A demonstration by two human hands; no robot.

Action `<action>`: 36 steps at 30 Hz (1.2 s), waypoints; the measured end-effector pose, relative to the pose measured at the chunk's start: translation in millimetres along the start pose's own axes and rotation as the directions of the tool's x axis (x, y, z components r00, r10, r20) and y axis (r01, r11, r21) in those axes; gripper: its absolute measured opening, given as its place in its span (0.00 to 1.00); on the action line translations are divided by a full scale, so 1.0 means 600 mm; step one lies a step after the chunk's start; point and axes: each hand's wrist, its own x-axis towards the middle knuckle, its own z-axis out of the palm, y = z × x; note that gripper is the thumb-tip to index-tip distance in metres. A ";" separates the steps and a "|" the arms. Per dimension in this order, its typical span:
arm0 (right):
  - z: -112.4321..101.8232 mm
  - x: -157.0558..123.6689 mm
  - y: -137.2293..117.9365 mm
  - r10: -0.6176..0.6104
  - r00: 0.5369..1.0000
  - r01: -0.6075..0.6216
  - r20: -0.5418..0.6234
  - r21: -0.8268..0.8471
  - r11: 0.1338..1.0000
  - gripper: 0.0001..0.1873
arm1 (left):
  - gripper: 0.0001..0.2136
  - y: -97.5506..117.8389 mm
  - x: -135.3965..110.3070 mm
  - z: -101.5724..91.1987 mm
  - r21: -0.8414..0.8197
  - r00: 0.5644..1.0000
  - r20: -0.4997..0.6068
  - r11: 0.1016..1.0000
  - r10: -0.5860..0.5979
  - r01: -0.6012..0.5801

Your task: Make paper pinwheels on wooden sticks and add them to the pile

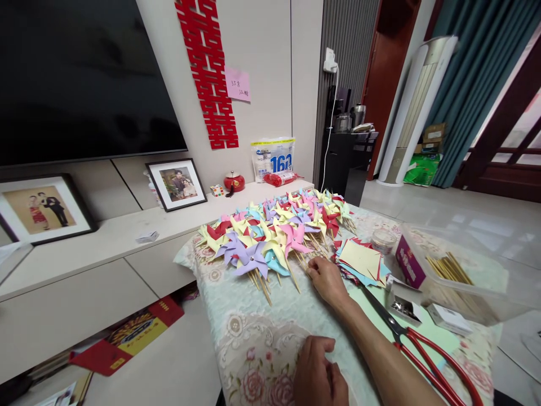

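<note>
A heap of coloured paper pinwheels [274,231] on wooden sticks lies across the far half of a flower-patterned tablecloth [249,332]. My right hand [327,279] reaches to the near edge of the heap, its fingers curled together on the end of a pinwheel stick. My left hand [316,372] rests on the cloth at the bottom edge in a loose fist, with nothing showing in it. A stack of coloured paper squares [361,259] lies just right of my right hand.
Red-handled scissors [422,349] lie to the right of my forearm. Beyond them stand a clear plastic box [460,282] of wooden sticks, a small open box of metal pins [403,309] and a round tub [384,239]. A low cabinet [105,248] with framed photos runs along the left.
</note>
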 end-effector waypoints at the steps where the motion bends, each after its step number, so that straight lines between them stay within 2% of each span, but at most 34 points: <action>1: -0.005 -0.002 -0.001 -0.003 1.000 0.003 -0.006 -0.013 1.000 0.05 | 0.16 0.000 0.000 0.000 0.010 1.000 -0.002 1.000 0.002 -0.002; 4: -0.041 -0.009 -0.001 -0.023 0.999 0.022 -0.034 -0.046 0.999 0.06 | 0.16 0.003 -0.002 0.001 0.034 1.000 -0.014 0.999 0.009 -0.009; 6: -0.083 -0.015 0.007 -0.032 0.996 0.027 -0.079 -0.062 0.998 0.07 | 0.15 0.007 -0.003 0.001 0.048 0.999 -0.028 0.999 0.018 -0.016; 9: -0.153 -0.022 0.029 0.007 0.979 -0.029 -0.204 -0.103 0.994 0.12 | 0.14 0.015 -0.003 0.001 0.074 0.998 -0.050 0.997 0.028 -0.024; 11: -0.188 -0.024 0.048 0.040 0.964 -0.101 -0.262 -0.226 0.969 0.14 | 0.14 0.020 -0.002 0.000 0.087 0.998 -0.060 0.996 0.023 -0.018; 13: -0.204 -0.023 0.065 0.041 0.975 -0.117 -0.219 -0.346 0.931 0.14 | 0.13 0.024 -0.001 0.000 0.096 0.998 -0.060 0.995 0.017 -0.011; 16: -0.201 -0.020 0.084 0.017 0.996 -0.049 -0.082 -0.416 0.908 0.14 | 0.12 0.025 0.001 0.000 0.109 0.998 -0.056 0.994 0.009 -0.003; 20: -0.183 -0.017 0.099 0.003 0.999 0.023 0.054 -0.475 0.880 0.16 | 0.11 0.023 0.002 -0.002 0.123 0.998 -0.061 0.992 0.008 -0.001; 25: -0.177 -0.017 0.115 0.028 0.996 0.018 0.081 -0.521 0.853 0.21 | 0.11 0.025 0.003 -0.009 0.108 0.999 -0.044 0.994 -0.018 0.022; 36: -0.184 -0.012 0.131 0.039 0.989 0.037 0.140 -0.505 0.862 0.04 | 0.10 0.024 0.003 -0.007 0.100 0.999 -0.047 0.995 -0.021 0.025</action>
